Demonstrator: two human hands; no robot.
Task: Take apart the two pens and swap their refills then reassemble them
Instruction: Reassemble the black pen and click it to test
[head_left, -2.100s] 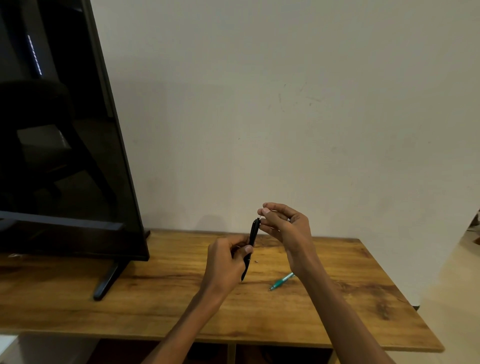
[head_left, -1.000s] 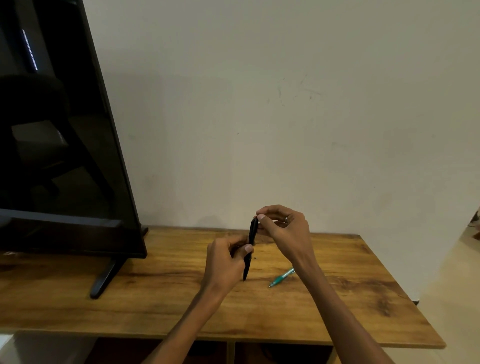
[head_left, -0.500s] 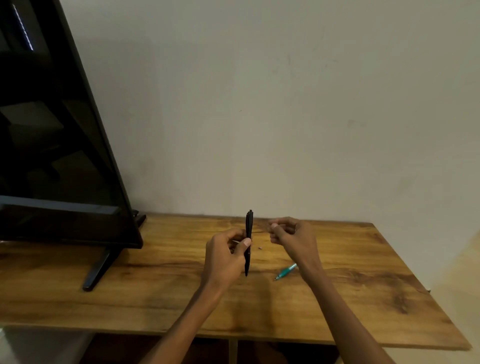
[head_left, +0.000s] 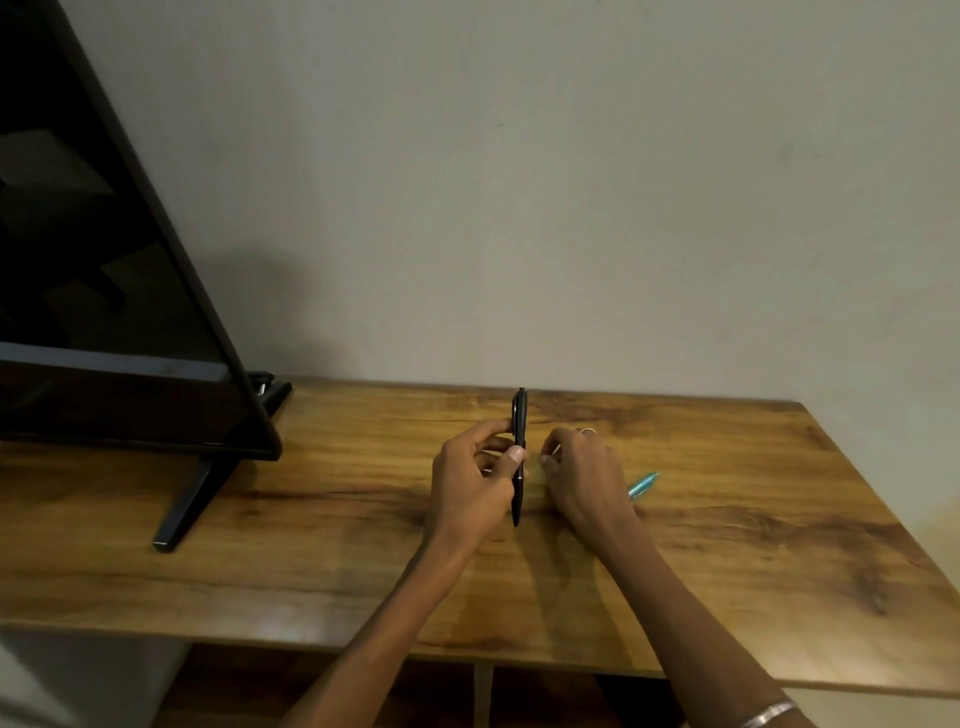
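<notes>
A black pen (head_left: 518, 457) stands upright over the wooden table (head_left: 311, 545), its tip pointing down, with my left hand (head_left: 475, 483) gripping its middle between thumb and fingers. Just to its right, my right hand (head_left: 582, 480) is low over the table with its fingertips pinched together. Whether they hold a small part is hidden. A teal pen (head_left: 644, 483) lies on the table behind my right hand, only one end showing.
A large black TV (head_left: 104, 312) stands on the table's left side, one stand foot (head_left: 182, 509) reaching toward the front. A plain wall runs behind the table. The table's right edge (head_left: 883, 519) angles away past the teal pen.
My right hand left the top of the black pen and dropped to the table beside it. My left hand lowered slightly with the pen. The view tilted downward.
</notes>
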